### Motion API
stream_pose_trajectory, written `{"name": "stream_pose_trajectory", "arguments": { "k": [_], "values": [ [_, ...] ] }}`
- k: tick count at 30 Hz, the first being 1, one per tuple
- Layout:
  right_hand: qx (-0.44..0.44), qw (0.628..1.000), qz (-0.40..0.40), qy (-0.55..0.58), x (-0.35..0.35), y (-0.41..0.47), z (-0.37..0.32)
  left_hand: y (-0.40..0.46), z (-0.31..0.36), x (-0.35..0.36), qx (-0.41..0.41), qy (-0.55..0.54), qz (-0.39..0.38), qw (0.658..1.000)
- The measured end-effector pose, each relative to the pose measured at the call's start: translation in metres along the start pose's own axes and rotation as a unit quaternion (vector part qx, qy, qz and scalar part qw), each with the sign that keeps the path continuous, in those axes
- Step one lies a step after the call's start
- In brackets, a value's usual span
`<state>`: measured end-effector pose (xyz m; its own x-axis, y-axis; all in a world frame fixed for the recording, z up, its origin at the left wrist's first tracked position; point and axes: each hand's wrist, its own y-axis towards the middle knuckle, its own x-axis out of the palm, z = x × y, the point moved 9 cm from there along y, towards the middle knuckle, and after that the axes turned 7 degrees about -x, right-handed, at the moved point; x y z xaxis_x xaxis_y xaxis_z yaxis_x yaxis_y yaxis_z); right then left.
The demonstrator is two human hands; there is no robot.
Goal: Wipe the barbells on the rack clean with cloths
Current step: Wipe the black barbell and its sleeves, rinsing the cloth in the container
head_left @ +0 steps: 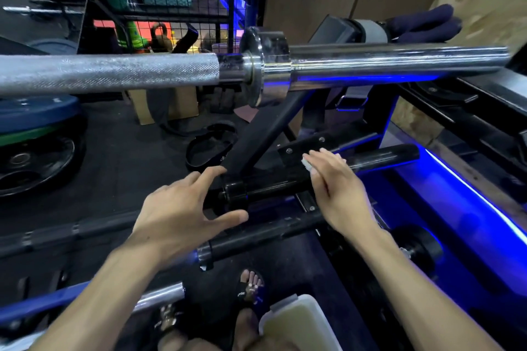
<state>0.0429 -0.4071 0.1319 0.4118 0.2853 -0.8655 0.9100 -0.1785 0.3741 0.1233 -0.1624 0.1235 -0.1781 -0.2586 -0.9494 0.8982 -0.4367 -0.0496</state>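
Observation:
A chrome barbell [114, 72] with a knurled shaft and shiny sleeve lies across the rack at the top. Below it a black barbell sleeve [379, 158] runs left to right, and a second black barbell [256, 236] lies lower and nearer. My right hand [333, 182] lies flat over the black sleeve and presses a small white cloth [307, 164] against it with straight fingers. My left hand [182, 211] hovers with spread fingers just left of the black sleeve's collar [233, 194], holding nothing.
Black rack frame [265, 125] slants between the bars. Weight plates [37, 134] are stacked at the left on the dark floor. A white tub of yellowish liquid [299, 322] stands by my sandalled feet. Blue light strips glow at the right. A wire shelf with gear stands behind.

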Motion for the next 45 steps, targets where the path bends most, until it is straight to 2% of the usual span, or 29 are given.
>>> {"name": "stream_pose_trajectory", "arguments": {
  "k": [3,5,7,9,11,13,14,16,18,20,25,27,29,31,33,35,37,39,41,43,44,45],
  "values": [
    [0.01,1.0,0.015,-0.008,-0.015,-0.003,0.015,0.008,-0.003,0.002,-0.029,-0.038,-0.067,0.997],
    [0.051,0.998,0.04,-0.028,-0.02,-0.002,0.026,0.015,0.001,0.003,-0.037,-0.036,-0.081,0.995],
    [0.059,0.996,0.05,-0.049,-0.013,0.002,0.01,0.021,0.008,0.005,-0.036,-0.052,-0.076,0.995],
    [0.005,0.996,0.045,-0.076,0.009,0.002,-0.032,0.025,0.012,0.009,-0.038,-0.063,-0.069,0.995],
    [-0.075,0.996,0.035,-0.041,0.034,-0.005,-0.072,0.026,0.011,0.011,-0.042,-0.055,-0.061,0.996],
    [-0.139,0.99,0.021,-0.028,0.041,-0.006,-0.083,0.027,0.009,0.011,-0.045,-0.051,-0.058,0.996],
    [-0.148,0.987,0.015,-0.056,0.037,-0.002,-0.073,0.027,0.009,0.011,-0.044,-0.053,-0.058,0.996],
    [-0.105,0.987,0.02,-0.122,0.024,0.008,-0.033,0.024,0.009,0.011,-0.04,-0.058,-0.055,0.996],
    [0.02,0.993,0.037,-0.108,0.002,0.012,0.016,0.022,0.011,0.01,-0.033,-0.061,-0.049,0.996],
    [0.063,0.993,0.053,-0.088,-0.001,0.008,0.024,0.023,0.012,0.011,-0.024,-0.061,-0.046,0.997],
    [-0.089,0.995,0.038,-0.037,0.029,-0.019,-0.053,0.022,0.013,0.009,-0.028,-0.095,-0.057,0.993],
    [-0.134,0.99,0.038,-0.034,0.028,-0.023,-0.056,0.018,0.014,0.008,-0.027,-0.078,-0.056,0.995],
    [-0.161,0.983,0.021,-0.088,0.021,-0.013,-0.04,0.016,0.014,0.005,-0.023,-0.07,-0.045,0.996],
    [-0.105,0.979,-0.014,-0.173,0.012,0.005,0.003,0.017,0.013,0.004,-0.025,-0.074,-0.041,0.996],
    [0.0,0.988,0.007,-0.155,-0.012,0.013,0.056,0.018,0.013,0.005,-0.024,-0.079,-0.042,0.996],
    [0.061,0.985,0.037,-0.157,-0.02,0.013,0.067,0.018,0.015,0.005,-0.021,-0.083,-0.039,0.996],
    [0.052,0.984,0.043,-0.167,0.0,0.012,0.034,0.017,0.017,0.006,-0.018,-0.083,-0.036,0.996],
    [-0.019,0.986,0.016,-0.164,0.026,0.009,-0.012,0.017,0.017,0.007,-0.014,-0.079,-0.028,0.996],
    [-0.087,0.988,0.013,-0.128,0.031,0.007,-0.027,0.017,0.017,0.006,-0.013,-0.079,-0.018,0.997],
    [-0.11,0.978,-0.006,-0.178,0.023,0.011,-0.002,0.017,0.016,0.005,-0.01,-0.081,-0.008,0.997],
    [-0.096,0.974,-0.019,-0.206,0.019,0.014,0.023,0.016,0.016,0.004,-0.009,-0.083,-0.003,0.996],
    [-0.043,0.976,-0.026,-0.21,0.01,0.018,0.053,0.015,0.015,0.005,-0.006,-0.087,0.0,0.996]
  ]
}}
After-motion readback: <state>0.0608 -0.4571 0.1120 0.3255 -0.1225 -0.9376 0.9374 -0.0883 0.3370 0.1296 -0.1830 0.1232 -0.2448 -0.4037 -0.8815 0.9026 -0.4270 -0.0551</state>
